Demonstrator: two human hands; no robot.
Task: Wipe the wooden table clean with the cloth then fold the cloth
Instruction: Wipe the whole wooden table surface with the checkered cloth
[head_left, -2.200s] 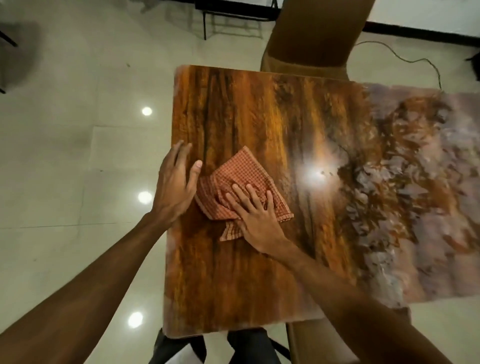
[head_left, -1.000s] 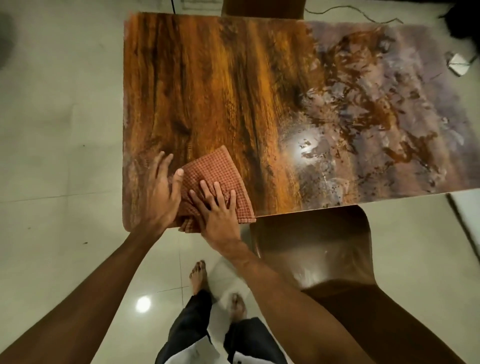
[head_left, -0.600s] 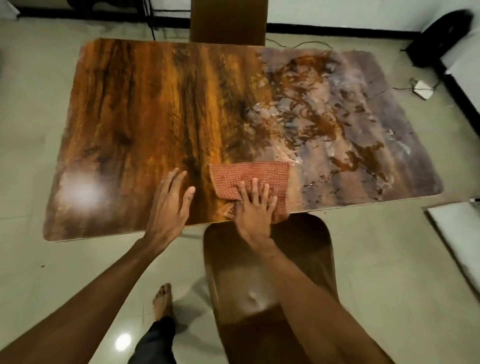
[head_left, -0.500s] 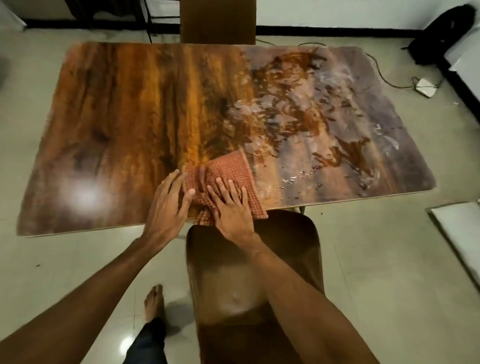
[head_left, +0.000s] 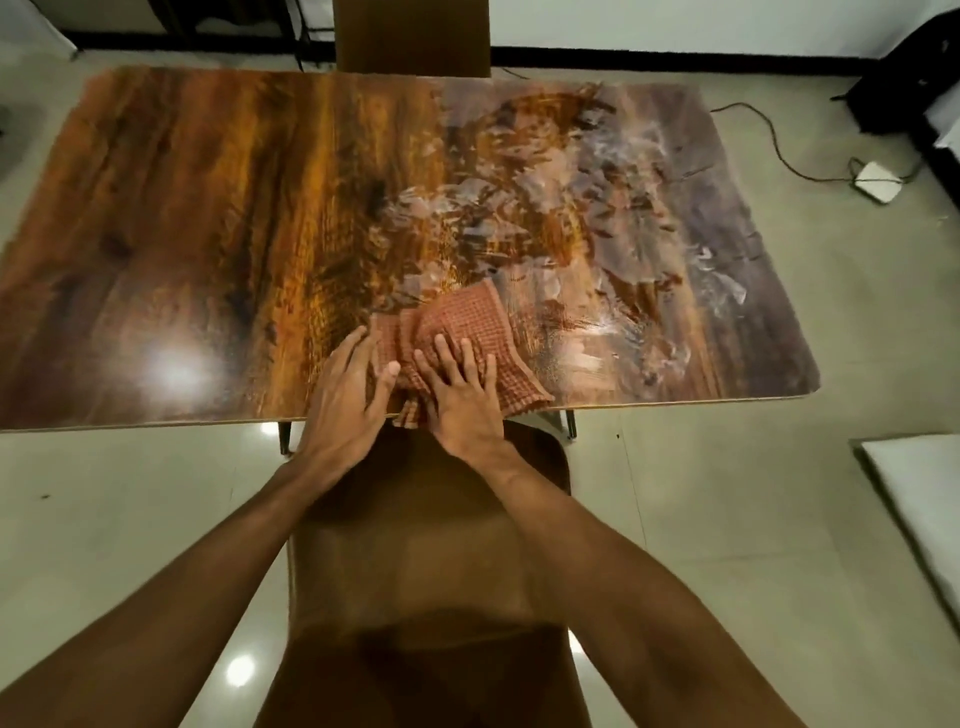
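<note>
Wooden table (head_left: 208, 234) is showing a pale smeared film across its right half, lying right of and beyond the hands. Checked cloth (head_left: 467, 327) is lying bunched at the near edge, centre. Right hand (head_left: 462, 400) is pressing it flat, fingers spread; left hand (head_left: 345, 400), nearer the clean side, is resting open, touching its left edge. No containers are in view.

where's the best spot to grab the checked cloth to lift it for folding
Probably the far right corner of the cloth: it lies flat and uncovered on the table, beyond the right hand pressing the cloth's near part. Come from the right side and pinch that corner. The left part is bunched against the left hand, so its edges are harder to single out.
</note>
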